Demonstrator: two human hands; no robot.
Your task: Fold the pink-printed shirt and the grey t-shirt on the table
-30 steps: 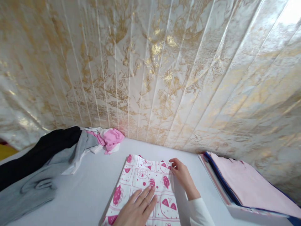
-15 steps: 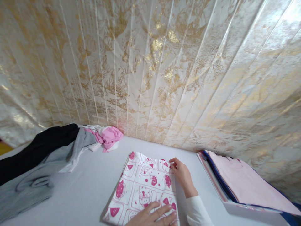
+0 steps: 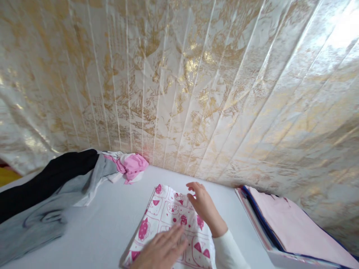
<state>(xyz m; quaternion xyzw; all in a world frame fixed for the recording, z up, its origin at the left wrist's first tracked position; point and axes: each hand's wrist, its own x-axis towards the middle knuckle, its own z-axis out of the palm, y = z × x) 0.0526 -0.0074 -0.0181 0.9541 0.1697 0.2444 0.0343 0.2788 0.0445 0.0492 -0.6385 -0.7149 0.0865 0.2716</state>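
A folded white cloth with a pink cartoon print (image 3: pixel 165 207) lies on the white surface in front of me. Its exact kind, garment or other, I cannot tell. My left hand (image 3: pixel 161 248) rests over its lower middle with fingers stretched out, slightly blurred. Over the cloth's far right part hovers my right hand (image 3: pixel 204 205). Its fingers are loosely curved and apart from the thumb, with nothing visible between them. A white sleeve covers that wrist.
A neat stack of folded clothes, pale pink on top (image 3: pixel 297 220), lies to the right. Loose clothes spread at the left: a black garment (image 3: pixel 56 170), a grey one (image 3: pixel 36 228) and a pink one (image 3: pixel 134 164). Behind hangs a gold-patterned curtain (image 3: pixel 179 86).
My right hand has let go of the cloth's far right corner and moved left over it. My left hand has slid left and forward across the print.
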